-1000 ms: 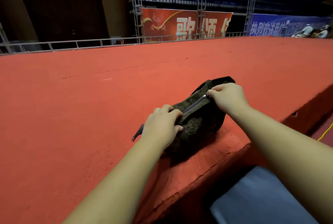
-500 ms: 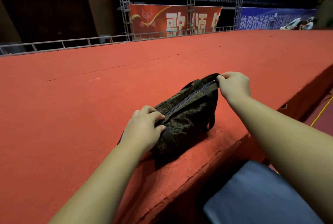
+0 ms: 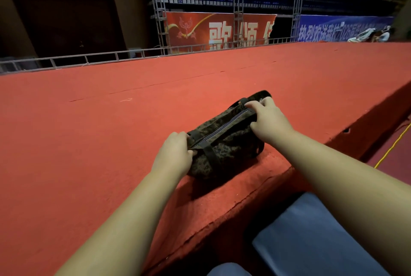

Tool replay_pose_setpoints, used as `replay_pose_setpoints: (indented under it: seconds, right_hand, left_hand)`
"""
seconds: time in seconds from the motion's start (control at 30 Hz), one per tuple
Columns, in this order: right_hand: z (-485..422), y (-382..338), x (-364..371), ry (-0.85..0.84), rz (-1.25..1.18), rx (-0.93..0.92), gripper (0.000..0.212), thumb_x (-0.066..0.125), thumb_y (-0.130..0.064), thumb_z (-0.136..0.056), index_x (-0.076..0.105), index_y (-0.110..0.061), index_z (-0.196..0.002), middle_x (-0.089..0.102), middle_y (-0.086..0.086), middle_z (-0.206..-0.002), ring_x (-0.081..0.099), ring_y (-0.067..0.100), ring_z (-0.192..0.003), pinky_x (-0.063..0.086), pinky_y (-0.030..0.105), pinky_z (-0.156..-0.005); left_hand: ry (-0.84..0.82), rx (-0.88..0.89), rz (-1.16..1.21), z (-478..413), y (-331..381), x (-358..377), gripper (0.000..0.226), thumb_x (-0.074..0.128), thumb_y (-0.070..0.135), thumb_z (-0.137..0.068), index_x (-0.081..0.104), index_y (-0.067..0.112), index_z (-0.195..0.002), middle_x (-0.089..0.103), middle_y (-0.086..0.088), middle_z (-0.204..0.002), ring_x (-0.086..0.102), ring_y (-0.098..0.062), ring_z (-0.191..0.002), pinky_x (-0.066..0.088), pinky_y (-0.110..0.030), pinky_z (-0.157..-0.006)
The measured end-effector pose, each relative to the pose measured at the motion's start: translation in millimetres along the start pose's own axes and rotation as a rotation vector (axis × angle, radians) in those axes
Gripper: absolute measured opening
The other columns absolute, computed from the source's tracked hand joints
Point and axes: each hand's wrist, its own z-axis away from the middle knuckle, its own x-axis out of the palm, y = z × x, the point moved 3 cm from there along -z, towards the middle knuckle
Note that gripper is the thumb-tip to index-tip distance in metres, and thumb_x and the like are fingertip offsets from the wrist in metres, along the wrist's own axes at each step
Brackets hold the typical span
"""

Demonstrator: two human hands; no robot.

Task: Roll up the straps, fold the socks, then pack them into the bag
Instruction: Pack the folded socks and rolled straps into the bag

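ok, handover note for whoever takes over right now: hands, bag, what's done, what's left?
Left hand grips the near end of the camo bag.
Right hand grips its far end.
Bag lies on the red carpeted platform, near the edge.
Zip looks shut along the top; no straps or socks in view, likely packed inside.
Left: check the zip end, then release.

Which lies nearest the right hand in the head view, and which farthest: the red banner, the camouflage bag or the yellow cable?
1. camouflage bag: the right hand grips its far end, on the red platform.
2. yellow cable: on the lower floor, off to the right.
3. red banner: far back, beyond the platform's far edge.
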Motion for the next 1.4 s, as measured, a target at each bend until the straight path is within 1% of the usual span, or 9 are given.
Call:
replay_pose_setpoints:
  seconds: [0.23,0.43,0.53,0.67,0.8,0.9,1.0,1.1,1.4]
  right_hand:
    - [-4.6,2.0,-9.0,-0.037,0.226,-0.107,0.086,0.052,-0.003,-0.089,0.032,-0.049,-0.158,0.022,0.000,-0.169,0.052,0.038,-0.128,0.057,0.047,-0.083]
    - [-32.5,15.7,-5.8,-0.107,0.242,-0.166,0.094,0.058,-0.006,-0.090,0.018,-0.046,-0.166,0.010,-0.016,-0.176,0.055,0.032,-0.136,0.057,0.044,-0.083]
    - [-45.0,17.9,5.2,-0.143,0.211,-0.180,0.079,0.063,-0.024,-0.098,0.025,-0.043,-0.164,0.036,-0.003,-0.161,0.058,0.035,-0.129,0.055,0.047,-0.088]
    - [-52.8,23.0,16.1,-0.167,0.221,-0.149,0.043,0.057,-0.025,-0.102,0.053,-0.041,-0.141,0.035,0.004,-0.125,0.057,0.035,-0.093,0.052,0.043,-0.073]
    - [-50.6,23.1,12.5,-0.075,0.226,-0.187,0.016,0.057,-0.025,-0.100,0.057,-0.035,-0.112,0.037,0.005,-0.130,0.057,0.035,-0.088,0.054,0.044,-0.067]
    - [-45.7,15.2,2.9,-0.079,0.271,-0.203,0.018,0.051,-0.023,-0.100,0.052,-0.034,-0.115,0.043,0.002,-0.145,0.060,0.035,-0.101,0.054,0.043,-0.069]
    - [-41.9,7.9,-15.7,-0.098,0.321,-0.160,0.026,0.044,-0.013,-0.100,0.051,-0.030,-0.119,0.063,0.008,-0.113,0.056,0.034,-0.088,0.053,0.043,-0.068]
    - [-36.5,1.1,-43.7,-0.061,0.287,-0.096,0.024,0.044,-0.013,-0.098,0.052,-0.031,-0.112,0.061,0.014,-0.097,0.057,0.038,-0.080,0.056,0.045,-0.069]
    - [-3.3,-18.1,-102.6,0.084,0.137,-0.035,0.020,0.049,-0.020,-0.103,0.059,-0.031,-0.116,0.065,0.016,-0.110,0.060,0.038,-0.090,0.053,0.041,-0.070]
  left_hand:
    - [0.125,0.094,-0.031,8.8,13.6,-11.6,0.007,0.072,0.029,-0.096,0.071,0.024,-0.102,0.055,0.000,-0.104,0.054,-0.031,-0.112,0.052,-0.044,-0.087]
    - [0.023,0.012,-0.095,-1.5,15.1,-0.6,0.044,0.076,0.052,-0.092,0.066,0.020,-0.121,0.057,-0.004,-0.114,0.055,-0.033,-0.115,0.051,-0.045,-0.092]
    - [0.052,0.029,-0.037,-6.2,9.7,6.3,0.029,0.073,0.047,-0.096,0.070,0.023,-0.112,0.051,0.001,-0.102,0.057,-0.032,-0.106,0.049,-0.041,-0.082]
    - [0.113,0.076,0.029,-9.8,6.6,7.8,0.017,0.070,0.040,-0.100,0.076,0.031,-0.113,0.049,0.007,-0.097,0.056,-0.024,-0.100,0.051,-0.042,-0.082]
    - [0.168,0.095,0.061,-12.4,8.1,4.1,0.011,0.073,0.039,-0.098,0.079,0.033,-0.105,0.050,0.009,-0.094,0.054,-0.020,-0.100,0.051,-0.040,-0.079]
    - [0.172,0.097,0.064,-12.9,10.9,-1.6,0.007,0.073,0.037,-0.098,0.079,0.033,-0.099,0.054,0.012,-0.098,0.053,-0.017,-0.103,0.050,-0.039,-0.081]
    - [0.166,0.082,0.103,-9.4,16.0,-10.8,0.006,0.072,0.038,-0.099,0.077,0.035,-0.097,0.059,0.016,-0.101,0.059,-0.012,-0.100,0.051,-0.036,-0.078]
    - [0.240,0.098,0.195,-6.8,24.8,-30.4,0.005,0.074,0.035,-0.096,0.078,0.034,-0.094,0.062,0.015,-0.099,0.061,-0.011,-0.099,0.052,-0.037,-0.080]
    - [0.311,0.119,0.315,-3.1,52.8,-95.2,0.013,0.074,0.031,-0.097,0.083,0.022,-0.096,0.068,0.005,-0.097,0.062,-0.019,-0.099,0.046,-0.033,-0.085]
